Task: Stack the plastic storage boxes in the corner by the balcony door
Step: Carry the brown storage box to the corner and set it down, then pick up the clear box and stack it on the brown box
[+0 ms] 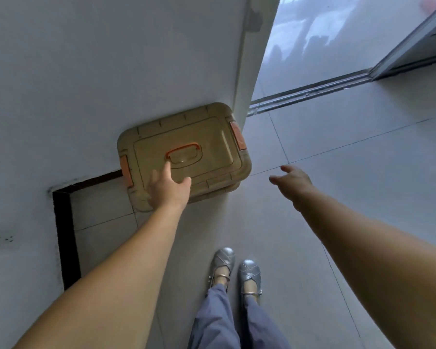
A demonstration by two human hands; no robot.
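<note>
You have a brown see-through storage box [186,152] down on the floor [337,197], pushed against the wall [86,71] and tucked beside the white wall corner [242,71] next to the balcony door track [312,90]. A second rim shows under its near edge, so it looks like one box already sits on another. You cannot tell how many boxes are under it. That part of the job looks done, or close to done. No other box shows on the floor, so you cannot tell if more are waiting.

The box's long side runs along the wall, from the dark baseboard [61,222] end toward the door end. An orange clip [126,170] sits on the short end near the baseboard, and another orange clip [238,134] sits on the short end by the door. The lid faces up, and the orange lid handle [184,151] lies flat in the middle.

Your left hand [169,187] is over the lid's near part, fingers spread, with one fingertip reaching the handle. It grips nothing. Your right hand [292,178] hangs over the floor past the box's door-side end, fingers loose and apart, holding nothing.
</note>
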